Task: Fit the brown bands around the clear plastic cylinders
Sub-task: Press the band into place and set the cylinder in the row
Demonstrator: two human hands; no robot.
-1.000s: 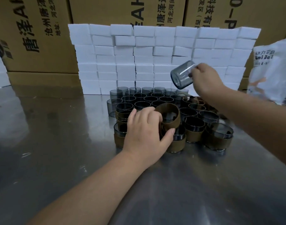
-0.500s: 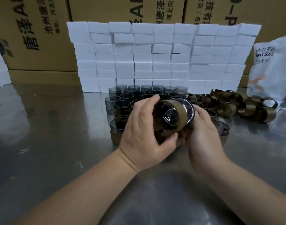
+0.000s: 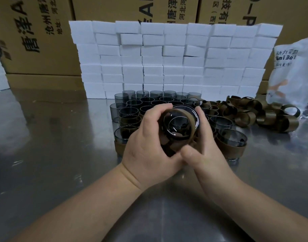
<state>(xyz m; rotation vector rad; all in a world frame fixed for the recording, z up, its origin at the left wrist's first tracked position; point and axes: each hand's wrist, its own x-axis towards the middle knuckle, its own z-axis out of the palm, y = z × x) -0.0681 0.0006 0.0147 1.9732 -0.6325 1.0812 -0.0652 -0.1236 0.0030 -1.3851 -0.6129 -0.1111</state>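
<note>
Brushed steel tabletop runs back to a row of brown cardboard cartons with black printing, and a wall of stacked white foam blocks stands in front of them. Just above the table, near its middle, a person holds one smoky clear plastic cylinder tipped so its open mouth faces them. A brown band sits round the cylinder near the rim, on a slight slant. The left hand has its fingers curled over the band's upper left edge, thumb tucked below. The right hand cups the cylinder from the far side, fingers wrapped behind it and thumb pressed at the lower edge, touching the left thumb. Behind the hands stands a packed cluster of upright bare cylinders. Nearer the person, several banded cylinders stand beside the cluster. A heap of loose brown bands lies to the right, just beside a white printed plastic bag.
</note>
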